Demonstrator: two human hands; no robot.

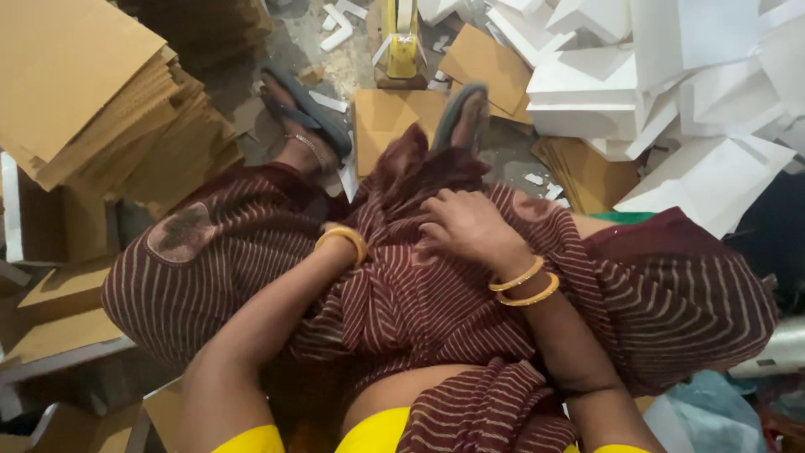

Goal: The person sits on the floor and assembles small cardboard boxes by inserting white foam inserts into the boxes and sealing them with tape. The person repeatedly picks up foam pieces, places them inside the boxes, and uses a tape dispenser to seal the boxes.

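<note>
Your right hand [461, 226] is lying on the maroon striped cloth [402, 302] gathered over your lap, fingers curled and pressing into the folds, grasping the fabric loosely. Your left hand [340, 220] is going down between your knees, and the cloth is hiding it past the gold bangle [344, 243], so you cannot tell whether it is clenched or released. The cloth is spreading across both thighs and bunching in the middle.

Ahead of you, your sandalled feet [306, 113] are resting on the littered floor [511, 155]. A tall stack of brown cardboard sheets [92, 92] is crowding your left side, just beside the knee. A heap of white folded boxes [671, 75] is filling the right. A yellow tool [401, 42] is standing between the two piles, beyond your feet, with loose brown card pieces [486, 63] lying around it.
</note>
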